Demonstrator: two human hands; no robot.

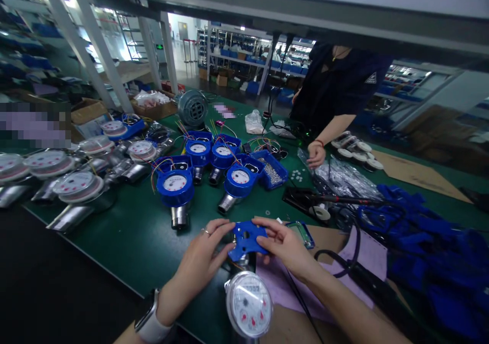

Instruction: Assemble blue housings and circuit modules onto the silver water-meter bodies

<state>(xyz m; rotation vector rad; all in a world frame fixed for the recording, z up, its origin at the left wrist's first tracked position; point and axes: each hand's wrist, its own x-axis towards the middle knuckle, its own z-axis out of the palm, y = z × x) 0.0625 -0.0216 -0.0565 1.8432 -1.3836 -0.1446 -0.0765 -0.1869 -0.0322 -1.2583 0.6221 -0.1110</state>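
A flat blue plastic plate (249,239) with holes and notched edges is held between both hands. My left hand (211,245) pinches its left side with thumb and fingers; a ring and a watch are on that arm. My right hand (280,242) grips its right side, thumb on top. Just below the plate, a water meter (250,303) with a round white dial and a metal pipe end faces up. A green circuit board in a blue frame (300,233) lies right of my right hand.
Blue-cased meters (175,183) with wires stand ahead; bare meters (78,186) crowd the left. A blue tray (272,170) holds small metal parts. Across the table, a person's hand (316,153) is near clear bags (346,178). Blue parts (431,262) pile up right; a shelf beam (286,3) crosses above.
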